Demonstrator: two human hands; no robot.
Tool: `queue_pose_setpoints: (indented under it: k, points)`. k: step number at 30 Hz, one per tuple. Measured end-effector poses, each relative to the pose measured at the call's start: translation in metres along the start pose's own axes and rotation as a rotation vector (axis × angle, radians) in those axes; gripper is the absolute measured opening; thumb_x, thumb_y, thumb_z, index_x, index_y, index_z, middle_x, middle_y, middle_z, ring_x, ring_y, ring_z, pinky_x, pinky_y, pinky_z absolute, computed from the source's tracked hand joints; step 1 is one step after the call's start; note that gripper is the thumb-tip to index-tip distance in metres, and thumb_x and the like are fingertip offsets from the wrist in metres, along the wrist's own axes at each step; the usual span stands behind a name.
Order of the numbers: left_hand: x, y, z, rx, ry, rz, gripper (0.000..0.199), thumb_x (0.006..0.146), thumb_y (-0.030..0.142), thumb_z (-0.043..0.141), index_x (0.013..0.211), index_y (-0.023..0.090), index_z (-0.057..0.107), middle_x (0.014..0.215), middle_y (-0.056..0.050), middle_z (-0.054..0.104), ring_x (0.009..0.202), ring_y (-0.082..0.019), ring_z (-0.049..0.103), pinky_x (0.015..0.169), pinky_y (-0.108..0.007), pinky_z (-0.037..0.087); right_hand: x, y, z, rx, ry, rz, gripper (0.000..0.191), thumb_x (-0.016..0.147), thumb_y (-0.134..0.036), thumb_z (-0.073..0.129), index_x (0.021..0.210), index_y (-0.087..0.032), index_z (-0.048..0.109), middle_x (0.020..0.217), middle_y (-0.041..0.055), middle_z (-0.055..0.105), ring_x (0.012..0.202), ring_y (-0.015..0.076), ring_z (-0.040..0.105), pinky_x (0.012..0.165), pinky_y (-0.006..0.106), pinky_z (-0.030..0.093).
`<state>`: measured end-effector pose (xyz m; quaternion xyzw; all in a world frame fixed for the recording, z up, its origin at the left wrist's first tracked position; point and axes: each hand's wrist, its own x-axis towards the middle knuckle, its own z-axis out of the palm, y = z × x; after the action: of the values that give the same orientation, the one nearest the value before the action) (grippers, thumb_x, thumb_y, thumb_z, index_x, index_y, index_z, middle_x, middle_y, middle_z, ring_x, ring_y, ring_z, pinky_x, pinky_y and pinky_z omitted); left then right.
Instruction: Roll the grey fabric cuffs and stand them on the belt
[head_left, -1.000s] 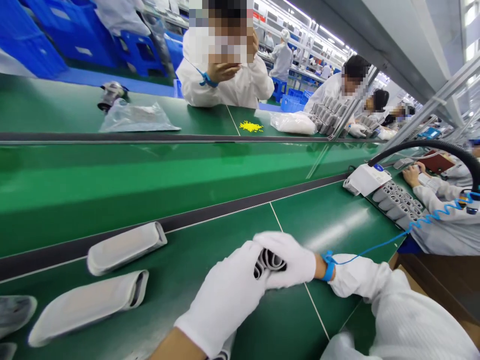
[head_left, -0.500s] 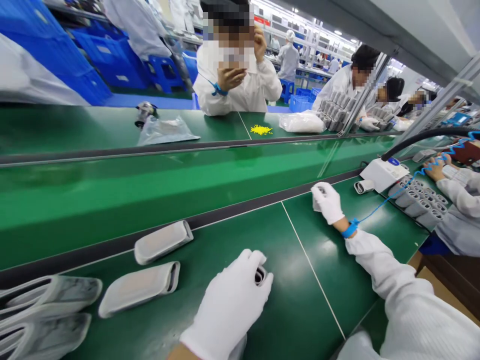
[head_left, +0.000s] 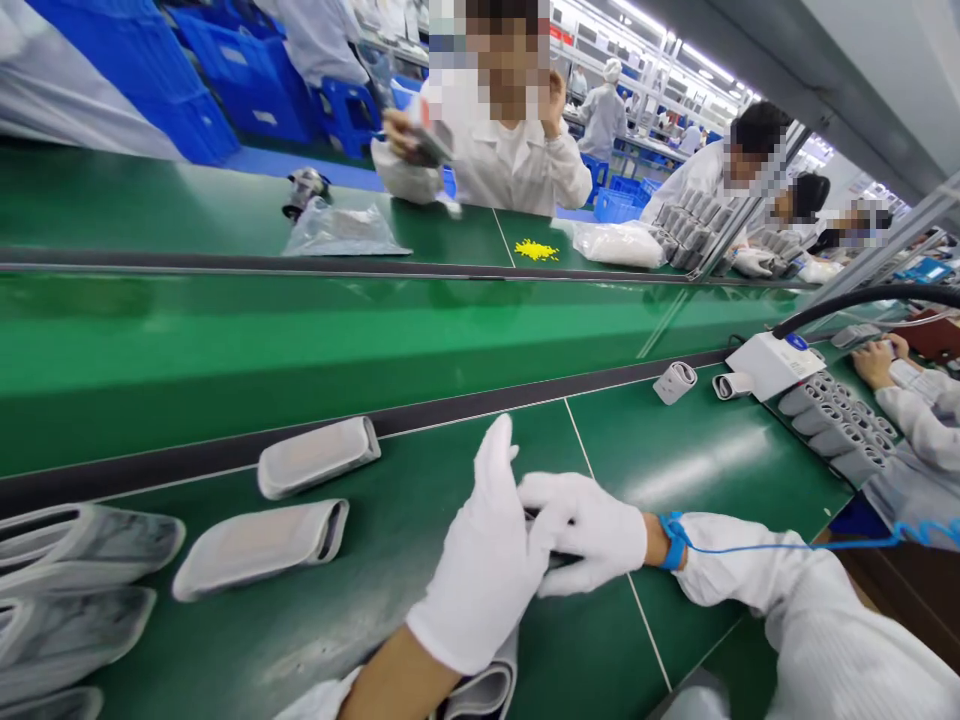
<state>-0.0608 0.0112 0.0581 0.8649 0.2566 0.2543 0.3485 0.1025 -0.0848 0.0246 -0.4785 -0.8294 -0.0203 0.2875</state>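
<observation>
1. Head view, location: A small, dark-showing item (head_left: 564,560) is located between the gloved hands, above the green worktop (head_left: 405,540). Most of it is covered, so its full shape cannot be told.
2. Head view, left hand (head_left: 487,570): The fingers are raised, with one digit extended across to the right hand (head_left: 600,530). Whether the item is gripped by this hand cannot be told.
3. Head view, right hand: The fingers are spread and bent around the item. Whether they are clamped on it cannot be told.
4. Head view, adjacent parts: A folded grey sleeve with an open end (head_left: 491,690) lies beneath the left forearm. Two flattened, pale grey sleeves (head_left: 319,457) (head_left: 259,552) lie farther left. A short grey rolled piece (head_left: 675,383) is placed near a white box (head_left: 772,366).
5. Handling, judged: If the item matches these sleeves, low weight and a flexible, easily dented wall are to be expected. Slight slip against glove fabric is possible.
6. Hold, judged: The long sides should be taken near mid-length, under light pressure; the open rim should be left unpinched.
</observation>
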Motion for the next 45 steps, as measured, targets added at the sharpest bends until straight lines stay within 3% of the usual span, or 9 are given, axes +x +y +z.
queue_pose_setpoints:
  k: [4,9,12,16,21,25,28,35,45]
  points:
    - [0.0,0.01,-0.016,0.283,-0.226,-0.036,0.091,0.092,0.05,0.061,0.164,0.019,0.016,0.162,-0.022,0.043,0.137,-0.039,0.057,0.1,-0.049,0.056,0.028,0.01,0.011,0.095,-0.027,0.001,0.025,0.095,-0.044,0.064,0.096,-0.02,0.063,0.103,0.0099,0.067,0.1,0.021,0.064,0.085,0.034,0.056]
    - [-0.001,0.028,-0.031,0.693,-0.502,-0.146,0.075,0.097,0.036,0.063,0.163,0.02,0.031,0.118,-0.013,0.071,0.096,-0.032,0.073,0.073,-0.04,0.059,0.029,0.01,0.008,-0.012,0.143,0.084,0.026,0.097,-0.03,0.061,0.072,-0.021,0.057,0.085,0.0045,0.066,0.072,0.0162,0.057,0.063,0.031,0.047]
    - [-0.001,0.028,-0.028,0.786,-0.454,-0.131,0.068,0.101,0.035,0.056,0.163,0.019,0.032,0.11,-0.012,0.071,0.089,-0.029,0.073,0.067,-0.038,0.057,0.02,0.017,0.008,-0.039,0.197,0.173,0.027,0.095,-0.029,0.063,0.07,-0.021,0.057,0.092,0.0049,0.069,0.08,0.0169,0.063,0.066,0.03,0.05]
    - [0.0,0.021,-0.031,0.798,-0.44,-0.183,0.057,0.102,0.029,0.05,0.157,0.016,0.043,0.107,-0.012,0.071,0.089,-0.029,0.074,0.068,-0.037,0.056,-0.006,0.066,-0.006,-0.166,0.457,0.588,0.023,0.097,-0.032,0.057,0.077,-0.021,0.06,0.096,0.0068,0.068,0.09,0.02,0.067,0.08,0.033,0.056]
    - [0.003,0.021,-0.044,0.624,-0.465,-0.236,0.071,0.1,0.043,0.058,0.161,0.018,0.033,0.111,-0.011,0.073,0.096,-0.03,0.074,0.073,-0.04,0.056,-0.038,0.114,-0.038,-0.347,0.656,0.75,0.037,0.096,-0.04,0.06,0.126,-0.017,0.058,0.12,0.0143,0.064,0.108,0.0282,0.065,0.096,0.048,0.055]
    - [0.007,0.019,-0.043,0.42,-0.376,-0.229,0.079,0.1,0.053,0.052,0.164,0.017,0.023,0.129,-0.017,0.07,0.111,-0.033,0.071,0.08,-0.042,0.057,-0.031,0.083,-0.036,-0.564,0.645,0.554,0.062,0.091,-0.039,0.069,0.145,-0.021,0.046,0.147,0.0176,0.049,0.148,0.0411,0.04,0.119,0.065,0.036]
    - [0.009,0.013,-0.037,0.298,-0.235,-0.182,0.08,0.101,0.057,0.045,0.165,0.017,0.018,0.152,-0.02,0.055,0.12,-0.034,0.069,0.083,-0.043,0.058,-0.011,0.04,-0.02,-0.371,0.524,0.3,0.063,0.09,-0.044,0.066,0.146,-0.026,0.043,0.146,0.0158,0.049,0.149,0.0425,0.038,0.119,0.068,0.036]
    - [0.014,0.006,-0.031,0.262,-0.01,-0.141,0.077,0.1,0.052,0.036,0.165,0.016,0.016,0.157,-0.019,0.052,0.114,-0.033,0.072,0.079,-0.042,0.059,0.046,-0.014,0.028,0.346,-0.001,0.22,0.024,0.09,-0.031,0.065,0.11,-0.019,0.062,0.129,0.0121,0.062,0.118,0.0242,0.064,0.101,0.037,0.057]
    - [-0.006,-0.016,-0.032,0.792,-0.176,-0.186,0.055,0.106,0.05,0.033,0.146,0.018,0.054,0.106,-0.012,0.075,0.073,-0.031,0.074,0.053,-0.037,0.048,0.035,0.039,0.023,0.067,0.393,0.491,0.02,0.089,-0.035,0.065,0.078,-0.02,0.057,0.108,0.0098,0.068,0.098,0.0212,0.068,0.087,0.034,0.056]
